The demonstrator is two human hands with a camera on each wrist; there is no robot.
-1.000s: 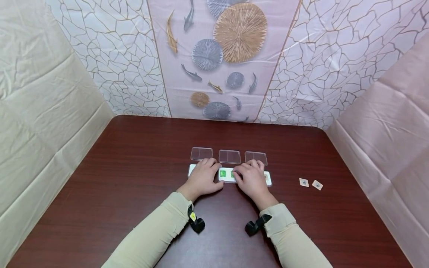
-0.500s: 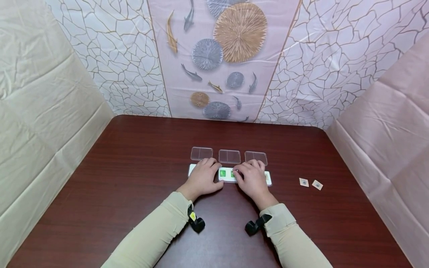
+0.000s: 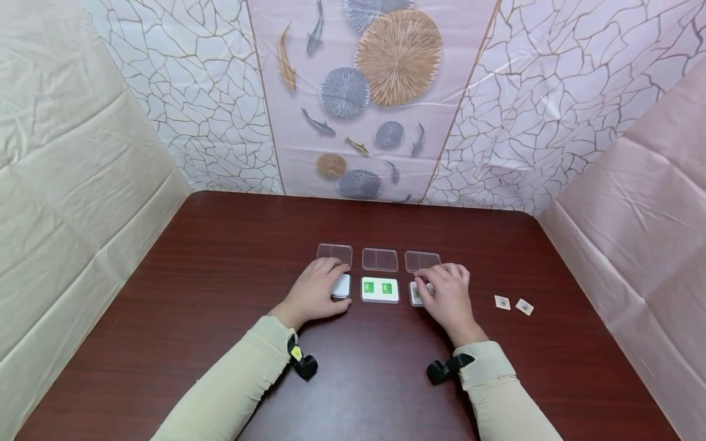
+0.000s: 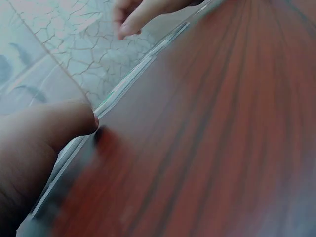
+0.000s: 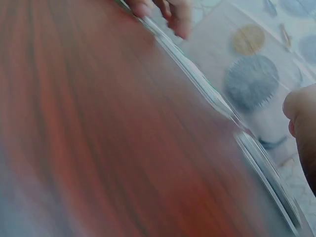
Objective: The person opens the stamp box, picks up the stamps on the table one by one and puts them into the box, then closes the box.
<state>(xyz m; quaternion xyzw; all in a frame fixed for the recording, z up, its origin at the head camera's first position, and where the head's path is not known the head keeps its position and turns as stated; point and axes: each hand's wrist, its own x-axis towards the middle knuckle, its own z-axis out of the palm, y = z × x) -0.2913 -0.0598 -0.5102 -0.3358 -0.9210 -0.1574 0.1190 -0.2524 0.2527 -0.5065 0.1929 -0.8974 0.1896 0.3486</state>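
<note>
Left hand [image 3: 315, 291] and right hand [image 3: 448, 297] have been moved outward from middle case [image 3: 379, 299].
Middle case seen just below frame centre, long axis left–right, green squares [image 3: 369, 287] up. Left case [image 3: 342, 286] straddled, thumb and fingers apart; right case [image 3: 415, 295] part-covered by right hand, whether anything's pinched can't be told.

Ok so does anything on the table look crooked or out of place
Nothing spilled or broken shows. Only two cards stand out: loose on the table, off to the right, turned at different angles, while the white cases and clear pieces sit in rough rows.
</note>
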